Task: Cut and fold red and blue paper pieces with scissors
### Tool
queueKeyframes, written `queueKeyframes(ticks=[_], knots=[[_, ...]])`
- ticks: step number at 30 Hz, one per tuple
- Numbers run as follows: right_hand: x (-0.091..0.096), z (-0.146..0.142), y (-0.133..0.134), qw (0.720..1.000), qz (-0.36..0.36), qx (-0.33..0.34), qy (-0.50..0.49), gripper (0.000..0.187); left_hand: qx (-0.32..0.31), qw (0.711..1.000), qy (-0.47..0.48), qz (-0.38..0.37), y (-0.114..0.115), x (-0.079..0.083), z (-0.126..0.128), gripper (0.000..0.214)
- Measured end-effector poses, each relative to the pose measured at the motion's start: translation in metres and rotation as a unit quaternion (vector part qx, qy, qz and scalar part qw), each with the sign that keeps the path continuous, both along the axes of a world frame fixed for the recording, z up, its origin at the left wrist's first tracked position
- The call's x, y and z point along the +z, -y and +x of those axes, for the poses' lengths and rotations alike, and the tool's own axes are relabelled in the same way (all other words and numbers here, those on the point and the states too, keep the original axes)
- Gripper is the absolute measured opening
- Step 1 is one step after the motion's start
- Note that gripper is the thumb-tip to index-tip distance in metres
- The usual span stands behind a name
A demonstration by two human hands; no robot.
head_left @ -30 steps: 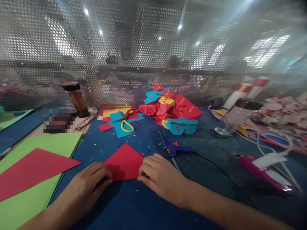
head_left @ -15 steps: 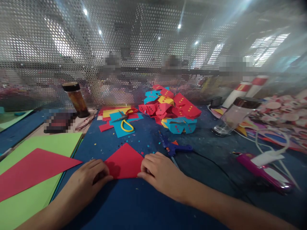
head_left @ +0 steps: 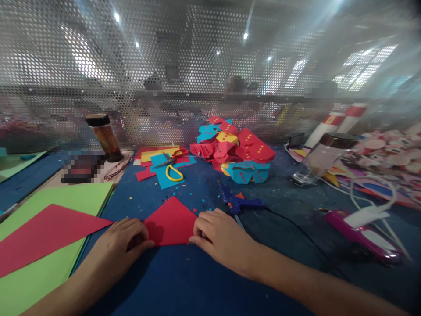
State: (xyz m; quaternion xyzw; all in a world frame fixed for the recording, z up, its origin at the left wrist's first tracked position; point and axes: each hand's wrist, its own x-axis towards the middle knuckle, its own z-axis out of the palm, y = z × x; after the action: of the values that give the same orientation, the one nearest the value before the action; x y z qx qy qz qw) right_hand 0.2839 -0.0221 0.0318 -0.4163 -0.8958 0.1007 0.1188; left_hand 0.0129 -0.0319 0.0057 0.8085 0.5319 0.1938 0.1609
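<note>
A piece of red paper, its top coming to a point, lies on the dark blue table between my hands. My left hand has its fingers curled and pinches the left corner. The right corner is pinched by my right hand, thumb low and fingers bent over the paper. Both hands rest at table level, their fingertips partly hidden. Left of them, a larger red sheet lies over a stack of green sheets, its tip reaching my left hand.
Beyond the paper lie scissors on colored scraps, and a pile of folded paper pieces. A blue glue gun with its cord is right of center. Farther right are a clear bottle and a purple device. A brown bottle stands at left.
</note>
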Motion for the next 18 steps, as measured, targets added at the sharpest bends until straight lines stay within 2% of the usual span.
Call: queueKeyframes(ticks=[18], knots=[[0.0041,-0.0002,0.0015,0.999,-0.007,-0.036,0.021,0.02,0.001,0.999,-0.01,-0.042,-0.0019,-0.001,-0.0015,0.021]])
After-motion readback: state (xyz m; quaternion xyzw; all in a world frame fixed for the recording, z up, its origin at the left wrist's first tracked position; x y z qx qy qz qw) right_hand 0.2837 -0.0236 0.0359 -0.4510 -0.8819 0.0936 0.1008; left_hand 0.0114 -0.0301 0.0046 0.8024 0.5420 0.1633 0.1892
